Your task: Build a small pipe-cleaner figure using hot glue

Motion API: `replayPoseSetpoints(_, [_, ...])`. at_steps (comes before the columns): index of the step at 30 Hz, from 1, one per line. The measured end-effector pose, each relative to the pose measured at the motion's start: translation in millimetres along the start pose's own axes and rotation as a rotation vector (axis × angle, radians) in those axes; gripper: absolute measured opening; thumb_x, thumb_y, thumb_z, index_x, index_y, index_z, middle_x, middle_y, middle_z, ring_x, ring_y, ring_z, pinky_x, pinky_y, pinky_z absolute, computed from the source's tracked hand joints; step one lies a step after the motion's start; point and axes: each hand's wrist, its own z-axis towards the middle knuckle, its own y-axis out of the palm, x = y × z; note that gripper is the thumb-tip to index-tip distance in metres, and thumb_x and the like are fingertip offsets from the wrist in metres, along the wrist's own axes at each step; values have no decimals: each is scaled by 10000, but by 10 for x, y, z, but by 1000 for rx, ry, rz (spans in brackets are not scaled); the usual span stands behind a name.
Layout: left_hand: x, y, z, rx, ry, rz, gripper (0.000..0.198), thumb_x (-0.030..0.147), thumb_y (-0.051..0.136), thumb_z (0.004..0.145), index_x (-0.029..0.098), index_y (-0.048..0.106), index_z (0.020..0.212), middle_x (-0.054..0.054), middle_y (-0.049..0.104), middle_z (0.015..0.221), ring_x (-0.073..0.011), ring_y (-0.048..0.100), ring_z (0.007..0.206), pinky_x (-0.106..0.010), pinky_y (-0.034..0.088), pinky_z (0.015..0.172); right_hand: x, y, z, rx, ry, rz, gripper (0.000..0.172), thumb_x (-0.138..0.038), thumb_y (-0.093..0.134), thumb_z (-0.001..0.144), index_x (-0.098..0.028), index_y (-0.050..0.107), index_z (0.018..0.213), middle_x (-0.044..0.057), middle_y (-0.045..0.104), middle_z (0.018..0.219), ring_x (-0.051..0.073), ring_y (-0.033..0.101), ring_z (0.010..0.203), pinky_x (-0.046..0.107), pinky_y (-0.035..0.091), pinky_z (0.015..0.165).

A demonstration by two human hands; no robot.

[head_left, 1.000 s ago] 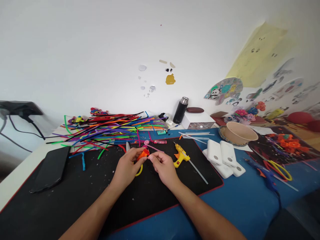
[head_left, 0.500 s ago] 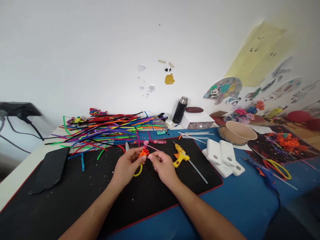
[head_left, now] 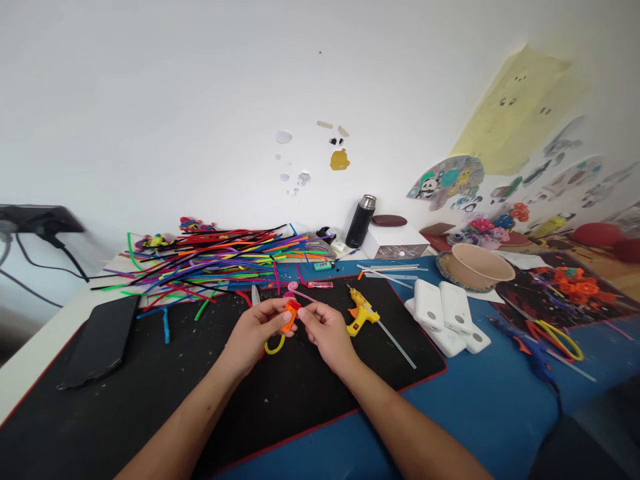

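Head view: left hand [head_left: 255,335] pinches one orange piece [head_left: 289,318], right hand [head_left: 329,333] apparently its edge; one glue gun [head_left: 365,312] nearby

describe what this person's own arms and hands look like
The left hand and right hand are ungloved, with no rings visible on the fingers. Both forearms are bare: no sleeve, watch or bracelet shows.

Soft, even light brightens a white wall [head_left: 200,133] that grays toward its left edge, while the lower right corner sinks into shadow. A wide lens stretches and smears the yellow paper [head_left: 510,117] at right; the hands [head_left: 250,337] near center appear sharper, though fine detail is softened.
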Motion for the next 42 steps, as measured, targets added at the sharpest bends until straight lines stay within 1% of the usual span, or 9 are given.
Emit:
replayPoseSetpoints(9, [18,16,9,64,13,109,566,517,917,652,157,788,1069,-97,812,979,-209,737,724,-365,619,740,9,-16,1,23,22,8,395,-573,726,839,-184,673,789,-85,419,479,97,321,453,239,237,447])
replayPoseSetpoints(12, [9,11,9,61,4,100,572,519,917,656,158,787,1080,-89,810,947,-203,733,720,-360,618,743,20,-16,9,22,20,10,403,-582,729,833,-185,674,787,-86,413,479,97,312,453,240,229,444])
replayPoseSetpoints(15, [12,17,2,55,0,60,546,502,926,652,163,794,1060,-89,808,974,-189,722,712,-342,613,723,15,-10,16,18,13,3,407,-585,727,836,-184,675,786,-80,428,483,99,327,455,239,235,446])
replayPoseSetpoints(20, [36,36,-15,34,-23,-12,486,477,942,640,159,806,982,-97,803,1002,-178,714,714,-323,604,707,-6,-4,18,1,6,6,429,-605,722,841,-183,672,784,-75,444,483,99,334,457,239,246,453])
replayPoseSetpoints(29, [63,31,-32,-13,-42,-47,458,459,944,648,158,807,965,-97,801,940,-181,716,683,-301,591,660,39,-44,11,-18,7,36,437,-609,732,841,-183,664,774,-76,445,480,90,328,447,228,248,441])
replayPoseSetpoints(32, [60,21,-37,-39,-63,-61,454,461,934,665,154,809,975,-107,800,916,-197,724,688,-310,594,655,56,-49,21,-29,14,74,442,-619,756,815,-183,682,820,-82,444,490,87,332,442,226,256,434])
replayPoseSetpoints(35, [44,11,-37,-85,-84,-81,459,459,923,687,151,812,1009,-121,801,916,-207,732,701,-306,589,647,55,-47,26,-47,24,139,450,-609,788,786,-181,704,895,-90,452,510,78,322,432,225,244,427])
replayPoseSetpoints(38, [25,4,-36,-109,-100,-106,493,444,921,702,163,806,1090,-113,797,921,-208,734,718,-300,583,644,33,-42,18,-77,31,177,456,-583,795,791,-169,726,971,-93,464,511,72,316,426,224,230,427])
replayPoseSetpoints(42, [14,-3,-43,-140,-108,-135,502,419,902,740,182,790,1169,-92,786,884,-203,730,727,-295,574,650,-11,-36,-5,-134,47,197,458,-573,781,810,-154,737,990,-76,506,520,71,338,428,223,220,429])
